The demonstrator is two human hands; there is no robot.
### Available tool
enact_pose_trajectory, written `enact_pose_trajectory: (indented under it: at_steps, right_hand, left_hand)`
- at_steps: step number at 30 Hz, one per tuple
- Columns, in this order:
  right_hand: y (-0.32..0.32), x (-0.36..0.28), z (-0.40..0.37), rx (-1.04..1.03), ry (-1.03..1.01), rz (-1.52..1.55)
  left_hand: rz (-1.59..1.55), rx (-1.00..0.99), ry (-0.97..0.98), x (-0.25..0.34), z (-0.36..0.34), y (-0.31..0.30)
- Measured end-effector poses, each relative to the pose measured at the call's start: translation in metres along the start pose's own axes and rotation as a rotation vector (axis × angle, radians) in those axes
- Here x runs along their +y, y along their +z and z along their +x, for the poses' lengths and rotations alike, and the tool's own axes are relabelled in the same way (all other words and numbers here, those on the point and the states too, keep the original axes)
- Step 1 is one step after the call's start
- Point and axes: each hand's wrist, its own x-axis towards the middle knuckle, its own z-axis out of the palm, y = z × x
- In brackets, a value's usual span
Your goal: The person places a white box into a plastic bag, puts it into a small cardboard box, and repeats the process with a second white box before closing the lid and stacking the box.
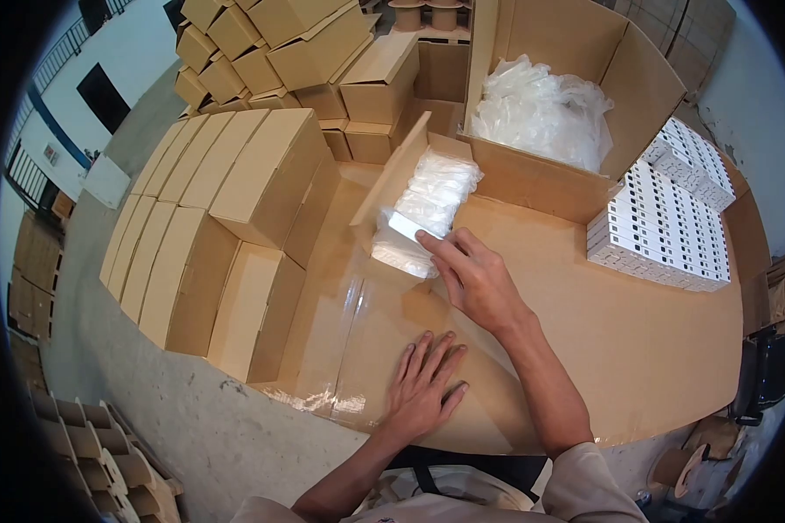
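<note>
My right hand (480, 277) is closed on a small white box (407, 228), held by its right end over the front part of an open cardboard box (368, 213). Rows of items in clear plastic wrap (436, 193) lie inside that open box. A little nearer to me, my left hand (424, 394) lies flat on the cardboard-covered table (637, 349), fingers spread, with nothing in it.
Brown boxes (257, 166) stand stacked at the left, more (310, 52) at the back. A large carton (541, 170) holds clear plastic bags (545, 109). White boxes with black marks (663, 222) are stacked at the right.
</note>
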Motion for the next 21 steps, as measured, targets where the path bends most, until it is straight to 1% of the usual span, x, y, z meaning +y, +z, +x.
enact_pose_trajectory:
  at_steps: [3, 6, 9, 12, 15, 18, 21]
  right_hand:
    - [-0.012, -0.002, 0.01, -0.089, -0.012, -0.022]
    - [-0.018, -0.013, 0.023, -0.208, 0.028, -0.066]
    - [-0.01, -0.016, 0.037, -0.344, -0.011, -0.197]
    - [-0.007, -0.012, 0.036, -0.315, 0.04, -0.14]
    - [0.005, -0.002, 0.025, -0.346, -0.008, -0.197]
    - [-0.003, -0.004, 0.018, -0.269, -0.109, -0.252]
    - [-0.005, 0.003, 0.01, -0.342, -0.165, -0.206]
  left_hand:
    - [-0.013, -0.003, -0.002, 0.0, 0.0, -0.001]
    - [-0.016, -0.005, -0.008, -0.001, 0.002, -0.001]
    - [-0.011, -0.014, -0.009, 0.0, 0.002, -0.001]
    - [-0.006, -0.008, -0.008, 0.0, 0.004, -0.002]
    - [-0.01, -0.012, 0.003, 0.0, 0.002, -0.003]
    - [0.0, -0.005, 0.008, 0.001, 0.001, -0.002]
    - [0.028, -0.014, 0.008, 0.003, 0.003, -0.005]
